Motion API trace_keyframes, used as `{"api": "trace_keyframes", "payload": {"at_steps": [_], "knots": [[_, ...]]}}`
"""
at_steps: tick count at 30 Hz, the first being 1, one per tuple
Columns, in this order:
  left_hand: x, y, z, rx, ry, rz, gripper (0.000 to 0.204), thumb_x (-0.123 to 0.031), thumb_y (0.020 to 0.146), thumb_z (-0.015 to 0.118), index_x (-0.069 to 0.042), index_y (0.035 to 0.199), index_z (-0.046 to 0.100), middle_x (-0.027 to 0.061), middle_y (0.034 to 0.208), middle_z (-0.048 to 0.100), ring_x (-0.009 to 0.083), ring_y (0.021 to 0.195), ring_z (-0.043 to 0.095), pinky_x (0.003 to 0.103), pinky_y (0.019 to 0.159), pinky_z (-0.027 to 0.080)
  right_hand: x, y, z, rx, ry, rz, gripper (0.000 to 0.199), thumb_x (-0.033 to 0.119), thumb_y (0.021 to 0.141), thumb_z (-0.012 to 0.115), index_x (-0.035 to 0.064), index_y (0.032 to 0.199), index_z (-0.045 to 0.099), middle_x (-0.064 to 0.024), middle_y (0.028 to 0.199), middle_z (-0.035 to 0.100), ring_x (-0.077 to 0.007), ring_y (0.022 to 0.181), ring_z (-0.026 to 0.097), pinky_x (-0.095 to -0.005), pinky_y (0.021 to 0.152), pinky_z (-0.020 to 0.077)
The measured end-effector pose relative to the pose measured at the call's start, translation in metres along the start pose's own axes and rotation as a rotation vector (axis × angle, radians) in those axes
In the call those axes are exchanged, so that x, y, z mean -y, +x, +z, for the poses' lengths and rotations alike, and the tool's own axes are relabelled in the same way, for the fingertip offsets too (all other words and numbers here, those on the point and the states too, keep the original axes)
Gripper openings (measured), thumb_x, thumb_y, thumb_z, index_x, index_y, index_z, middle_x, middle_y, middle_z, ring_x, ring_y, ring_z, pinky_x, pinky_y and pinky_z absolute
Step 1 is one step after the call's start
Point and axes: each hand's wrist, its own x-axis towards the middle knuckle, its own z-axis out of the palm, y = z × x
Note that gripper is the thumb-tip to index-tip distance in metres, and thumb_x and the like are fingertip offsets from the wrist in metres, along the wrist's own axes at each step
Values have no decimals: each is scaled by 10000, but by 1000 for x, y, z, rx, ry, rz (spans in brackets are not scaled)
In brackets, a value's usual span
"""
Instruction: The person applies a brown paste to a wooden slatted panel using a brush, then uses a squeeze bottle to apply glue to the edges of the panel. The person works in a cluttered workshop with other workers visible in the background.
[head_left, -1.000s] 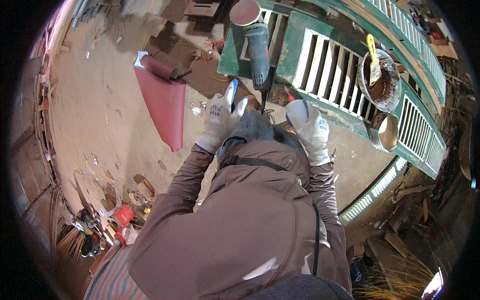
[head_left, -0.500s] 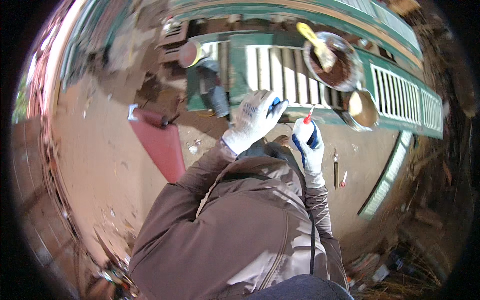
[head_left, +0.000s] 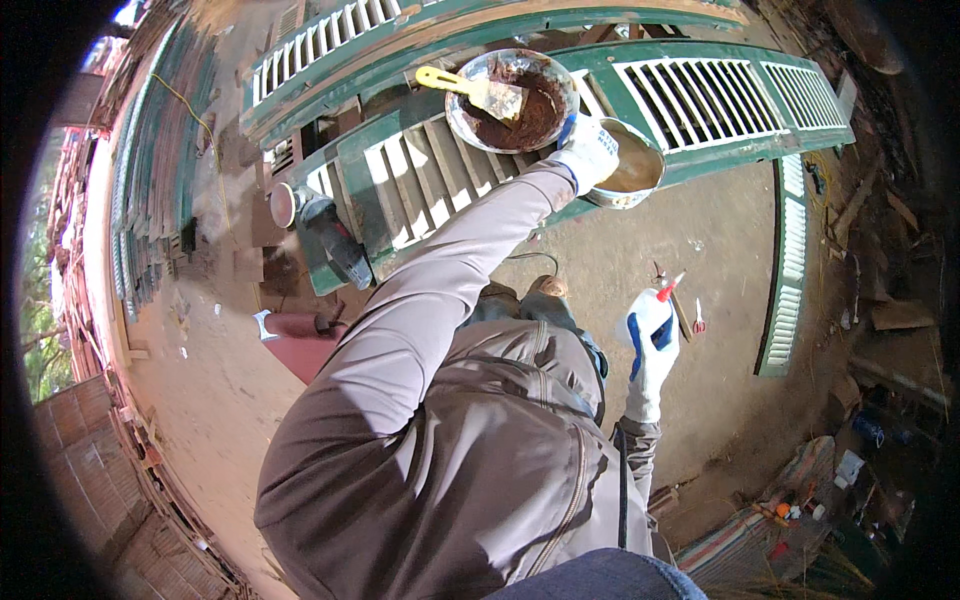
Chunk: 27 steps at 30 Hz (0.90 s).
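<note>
My left hand (head_left: 588,158), in a white glove with blue fingers, reaches between the right rim of a bowl (head_left: 462,135) and a round metal pot (head_left: 655,182). Its fingers are mostly hidden, so whether they grip the bowl's rim cannot be told. Brown paste coats the bowl's inside. A putty knife (head_left: 445,80) with a yellow handle lies across it. The pot holds light brown contents. Lower right, my right hand (head_left: 650,360), gloved alike, is closed around a small white squeeze bottle (head_left: 645,308), its red nozzle (head_left: 668,289) pointing up and right.
Bowl and pot stand on a green louvred shutter (head_left: 600,75). A power sander (head_left: 335,240) rests at its left end. Scissors (head_left: 699,318) and a thin tool (head_left: 683,312) lie on the ground beyond my right hand. A narrow louvred panel (head_left: 785,270) is at right.
My left hand has moved from in front of me out to the bowl and pot. My right hand still holds the squeeze bottle. The view has turned, shifting the bench things leftward.
</note>
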Motion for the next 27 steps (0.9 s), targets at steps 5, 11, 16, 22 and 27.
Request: {"api": "trace_keyframes", "payload": {"at_steps": [5,11,16,22,27], "knots": [[-4,9,-3,-43,86,-22,221,-195,922,574,-190,978,788,-43,883,745,205,818,689,465,652,451,-2,7,-17,-73,-88,76,549,81,870,742,-20,1366,531,-54,1184,634,-140,1048,602,-294,935,478],[-1,-29,3,-325,-75,-117,131,-207,783,652,-152,815,767,43,811,736,242,850,665,464,652,450,5,12,-4,-10,-75,6,524,75,870,750,-6,1348,552,-43,1184,624,-143,1043,581,-306,923,474],[58,-165,41,-660,-442,-525,128,-295,792,689,-180,772,739,25,793,717,232,800,669,421,674,504,-12,19,-1,7,-160,35,649,142,843,794,-2,1405,501,-97,1280,592,-213,1113,567,-382,978,465],[186,-283,164,-434,-443,-1078,236,-357,890,614,-173,969,738,63,932,728,284,887,680,439,798,522,1,9,50,98,-143,68,610,83,845,779,-6,1388,517,-92,1263,610,-195,1101,590,-351,955,483],[243,-282,226,-298,-388,-1105,259,-344,932,557,-154,1027,705,79,953,724,311,889,684,458,774,531,8,-8,103,210,-155,47,598,30,841,763,-13,1385,517,-75,1244,620,-168,1080,603,-316,955,482]]}}
